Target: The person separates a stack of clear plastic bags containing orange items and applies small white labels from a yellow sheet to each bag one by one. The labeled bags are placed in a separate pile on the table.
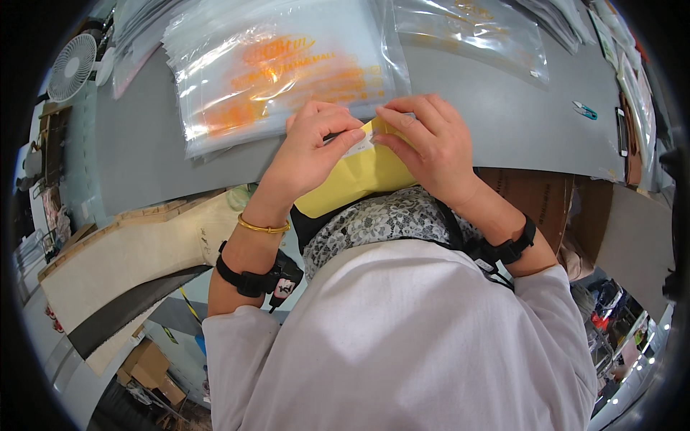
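Note:
A yellow sheet (352,178) slants down from the table's front edge toward my lap. Near its upper end lies a small white label (361,146), partly covered by my fingers. My left hand (316,140) is closed in a pinch on the sheet's upper left side, thumb against the label's edge. Opposite it, my right hand (429,140) pinches the sheet's upper edge, its thumb and forefinger beside the label. Whether the label is stuck flat or partly lifted I cannot tell. Just beyond my left hand is a stack of clear plastic bags (287,86) with orange print.
More clear bags (474,36) lie at the back right of the grey table (503,136). Teal thread snips (585,110) and a phone (622,131) are at the right. A white fan (72,67) stands far left. Below the table is a brown cardboard box (532,197).

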`<state>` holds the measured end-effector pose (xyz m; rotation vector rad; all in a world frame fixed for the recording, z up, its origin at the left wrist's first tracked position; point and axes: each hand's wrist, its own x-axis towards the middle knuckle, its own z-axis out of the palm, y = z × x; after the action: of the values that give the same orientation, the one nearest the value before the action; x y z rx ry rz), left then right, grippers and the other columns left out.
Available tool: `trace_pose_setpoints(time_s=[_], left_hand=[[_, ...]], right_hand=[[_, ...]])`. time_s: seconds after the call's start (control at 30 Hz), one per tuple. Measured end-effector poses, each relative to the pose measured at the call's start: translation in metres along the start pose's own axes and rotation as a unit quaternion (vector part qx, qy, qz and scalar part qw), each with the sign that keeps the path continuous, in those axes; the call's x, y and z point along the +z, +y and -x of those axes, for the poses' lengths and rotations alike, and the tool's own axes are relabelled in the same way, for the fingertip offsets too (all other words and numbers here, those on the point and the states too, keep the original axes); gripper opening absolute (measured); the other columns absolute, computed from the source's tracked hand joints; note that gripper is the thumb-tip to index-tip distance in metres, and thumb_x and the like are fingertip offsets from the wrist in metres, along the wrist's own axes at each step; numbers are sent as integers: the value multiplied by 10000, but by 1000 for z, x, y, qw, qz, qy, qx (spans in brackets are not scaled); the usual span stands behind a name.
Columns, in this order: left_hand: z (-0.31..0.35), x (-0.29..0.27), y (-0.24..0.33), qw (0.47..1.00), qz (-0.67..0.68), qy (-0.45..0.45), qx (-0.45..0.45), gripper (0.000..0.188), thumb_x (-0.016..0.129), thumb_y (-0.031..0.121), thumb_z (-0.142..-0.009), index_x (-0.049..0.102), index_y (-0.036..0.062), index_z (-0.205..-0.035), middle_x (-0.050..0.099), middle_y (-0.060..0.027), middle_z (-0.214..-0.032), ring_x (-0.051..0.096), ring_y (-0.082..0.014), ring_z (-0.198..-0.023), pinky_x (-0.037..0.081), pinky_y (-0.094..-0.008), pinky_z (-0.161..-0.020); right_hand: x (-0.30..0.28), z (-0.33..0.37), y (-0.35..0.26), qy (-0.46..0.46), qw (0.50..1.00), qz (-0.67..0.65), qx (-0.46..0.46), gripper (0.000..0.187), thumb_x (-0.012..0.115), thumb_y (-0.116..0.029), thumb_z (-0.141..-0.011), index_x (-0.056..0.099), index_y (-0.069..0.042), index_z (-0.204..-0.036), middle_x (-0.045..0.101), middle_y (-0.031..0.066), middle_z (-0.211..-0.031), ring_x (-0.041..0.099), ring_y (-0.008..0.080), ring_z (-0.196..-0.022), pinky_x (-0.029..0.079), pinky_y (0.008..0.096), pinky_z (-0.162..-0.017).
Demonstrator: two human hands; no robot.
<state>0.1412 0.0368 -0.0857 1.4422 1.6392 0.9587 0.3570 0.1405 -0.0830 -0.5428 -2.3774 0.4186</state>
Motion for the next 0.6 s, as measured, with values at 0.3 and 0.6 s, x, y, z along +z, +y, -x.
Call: trace_pose_setpoints(time_s=[0.3, 0.6], left_hand=[[0, -7, 8, 991, 108, -48, -62, 177, 753, 201, -991, 819, 76, -1098, 742, -39, -979, 582, -185, -1006, 501, -339, -895], [-1, -7, 12, 996, 51, -58, -35, 142, 735, 174, -999, 788, 62, -1068, 696, -28, -968, 567, -202, -1003, 463, -349, -955]], right_hand=[[7, 8, -11, -26, 964, -225, 141, 250, 842, -83, -885, 773, -20, -1117, 741, 108, -1167, 719, 256, -1015, 590, 343, -870], [1, 9, -20, -50, 934, -283, 212, 91, 771, 3, -938, 756, 12, -1027, 737, 115, -1126, 716, 204, -1016, 592, 335, -894]])
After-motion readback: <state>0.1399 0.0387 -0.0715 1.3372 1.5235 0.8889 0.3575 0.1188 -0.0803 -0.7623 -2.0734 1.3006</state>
